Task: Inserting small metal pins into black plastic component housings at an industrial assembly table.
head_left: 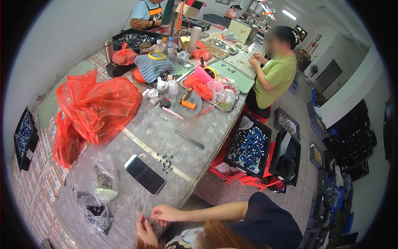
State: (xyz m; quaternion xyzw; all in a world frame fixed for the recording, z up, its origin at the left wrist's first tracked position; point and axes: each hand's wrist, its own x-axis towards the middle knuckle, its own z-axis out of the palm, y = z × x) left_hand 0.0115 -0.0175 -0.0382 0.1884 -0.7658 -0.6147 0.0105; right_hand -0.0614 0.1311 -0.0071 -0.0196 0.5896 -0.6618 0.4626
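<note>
We see two hands at the near edge of the surface [197, 159], left hand [146, 231] and right hand [165, 214]; their fingers are bent, narrow, but we cannot tell what they hold. Just beside lies one pile of thin pins [138, 203]; farther from this edge, two clear bags [112, 171], one phone [145, 174]

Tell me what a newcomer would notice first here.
The big red plastic bag likely grabs the eye first, bulging on the left side of the long table. Next come the bright blue pieces, heaped in a black crate beside the table's right edge. Nearer, a dark-screened phone lies on the table, just beyond the left hand and right hand.
</note>
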